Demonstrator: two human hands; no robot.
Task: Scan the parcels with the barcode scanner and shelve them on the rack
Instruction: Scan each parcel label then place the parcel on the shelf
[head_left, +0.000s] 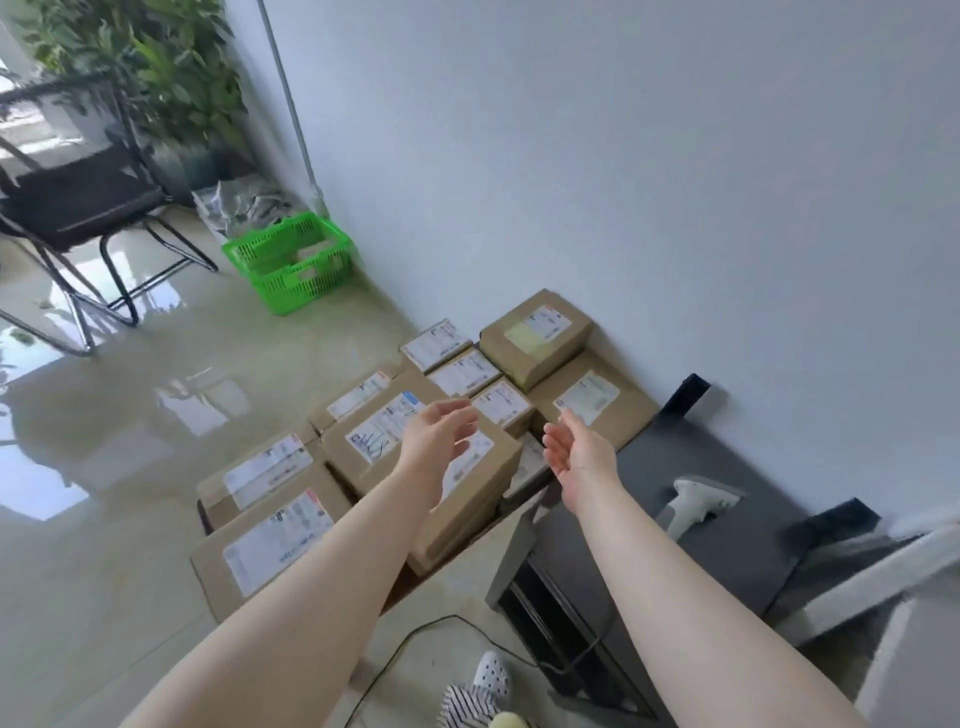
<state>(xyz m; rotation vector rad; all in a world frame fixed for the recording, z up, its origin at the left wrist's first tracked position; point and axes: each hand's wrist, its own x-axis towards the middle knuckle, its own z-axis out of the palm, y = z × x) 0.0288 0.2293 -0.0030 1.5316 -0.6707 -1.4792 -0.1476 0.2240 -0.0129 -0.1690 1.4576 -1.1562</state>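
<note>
- Parcels (395, 441) are lying on the floor at mid-scene, labels up; the nearest stacked box (470, 480) is looking stiff, light and squared; judged best taken by its opposite side edges.
- Left hand (434, 441) is hovering over that box, fingers loosely spread, gripping nothing.
- Right hand (579, 452) is hanging open, palm inward, empty.
- Barcode scanner (696, 506) is resting on the dark worktop (727, 561), right.

Parcel labels (379, 434) blurred, unreadable; chair (78, 202) cut by left edge, perhaps.
</note>
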